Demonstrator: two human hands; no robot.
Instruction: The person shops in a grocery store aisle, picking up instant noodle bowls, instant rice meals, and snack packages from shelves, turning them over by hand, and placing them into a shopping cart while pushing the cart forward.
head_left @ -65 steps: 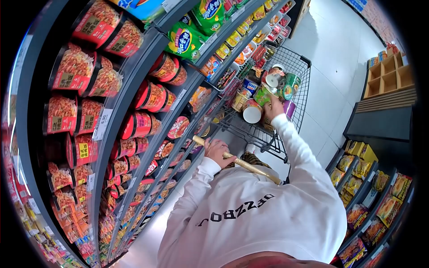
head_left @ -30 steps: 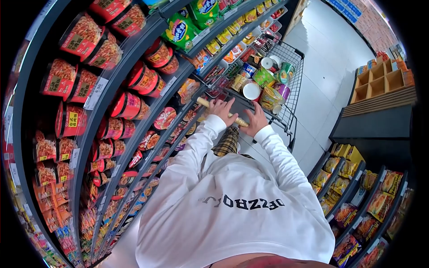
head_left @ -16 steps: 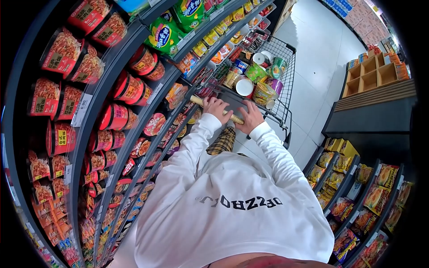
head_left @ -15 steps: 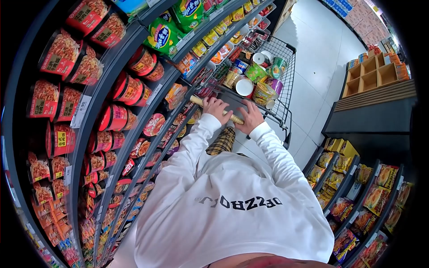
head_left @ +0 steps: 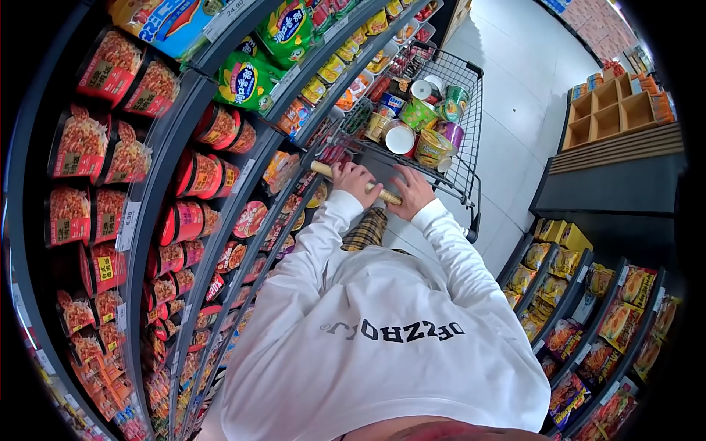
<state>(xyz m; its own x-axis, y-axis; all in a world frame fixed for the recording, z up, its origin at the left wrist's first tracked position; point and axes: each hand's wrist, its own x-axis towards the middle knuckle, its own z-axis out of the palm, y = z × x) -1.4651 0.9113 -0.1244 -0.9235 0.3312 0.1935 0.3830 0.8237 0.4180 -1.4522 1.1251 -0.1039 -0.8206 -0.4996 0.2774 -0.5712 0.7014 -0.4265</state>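
Observation:
My left hand [head_left: 355, 184] is closed over the beige handle [head_left: 322, 169] of a black wire shopping cart [head_left: 478, 95]. At the handle's other end, my right hand [head_left: 412, 192] has its fingers curled over the bar. Ahead of both hands, the cart holds several tubs and packs, among them a white-lidded tub [head_left: 399, 138], a yellow-green noodle cup [head_left: 434, 148], a green pack [head_left: 418, 115] and a purple cup [head_left: 451, 134].
Close on my left, a curved-looking shelf [head_left: 193, 103] carries red noodle bowls [head_left: 110, 66] and green snack bags [head_left: 248, 79]. Grey tiled floor [head_left: 507, 110] runs ahead. To the right stand a wooden compartment rack [head_left: 607, 117] and shelves of yellow packets [head_left: 565, 263].
The shelf goods on the left have slid back toward me, so the cart and I have moved forward. Both hands keep the same place on the handle.

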